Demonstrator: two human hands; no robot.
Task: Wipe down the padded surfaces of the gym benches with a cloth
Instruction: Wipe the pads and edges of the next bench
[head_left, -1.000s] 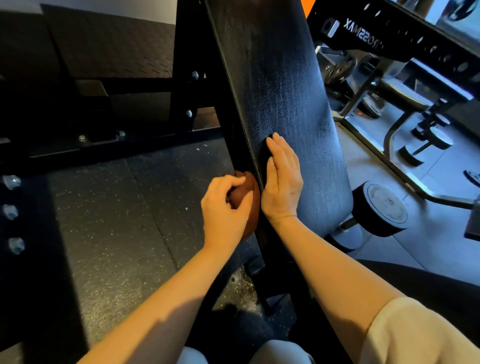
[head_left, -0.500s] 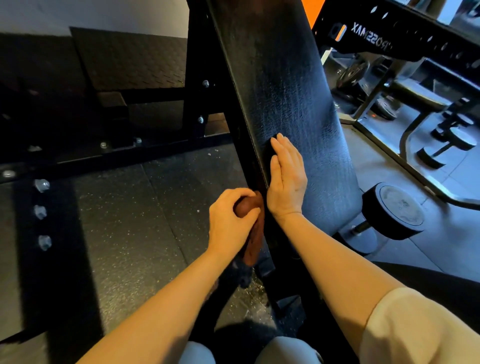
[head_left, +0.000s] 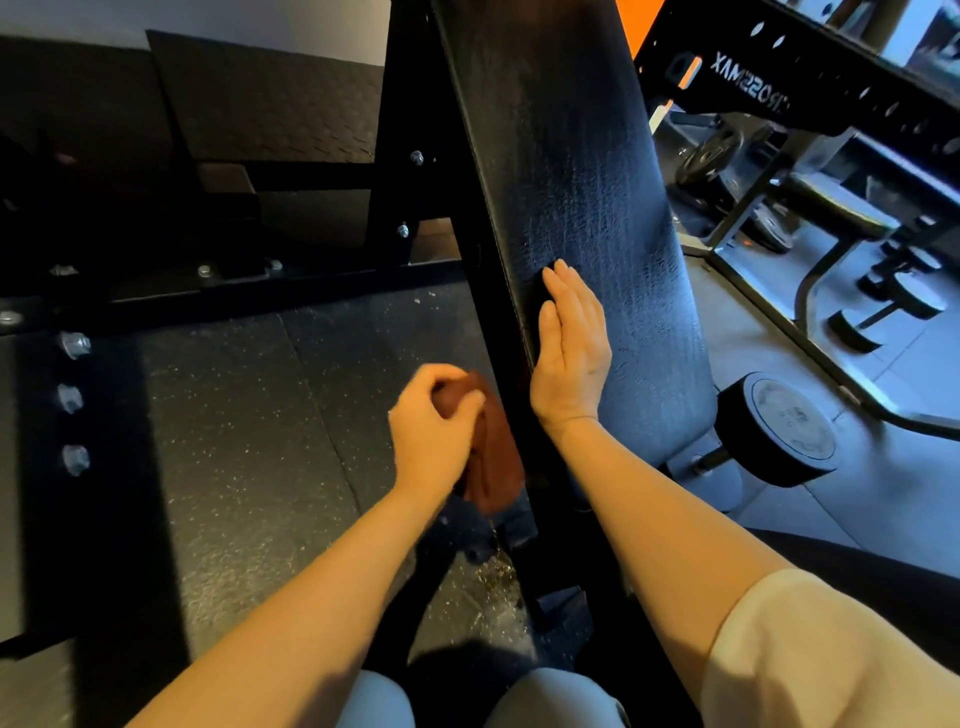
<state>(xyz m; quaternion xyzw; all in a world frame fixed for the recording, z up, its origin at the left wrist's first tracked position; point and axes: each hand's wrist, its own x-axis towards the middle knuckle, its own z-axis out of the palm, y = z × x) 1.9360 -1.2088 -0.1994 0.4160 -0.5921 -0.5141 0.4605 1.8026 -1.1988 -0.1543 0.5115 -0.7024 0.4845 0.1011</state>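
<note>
Left hand (head_left: 434, 421) grips cloth (head_left: 491, 467), partly hidden

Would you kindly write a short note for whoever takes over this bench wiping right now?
Left hand: grips the bunched brown cloth against the left side edge of the tilted black bench pad.
Right hand: fingers straight, palm flat on the pad's face near that edge.
Done: cannot tell how much has been wiped; the pad's face shows streaks.
Left: the remaining pad faces, then the other benches, such as the one at the right.
</note>
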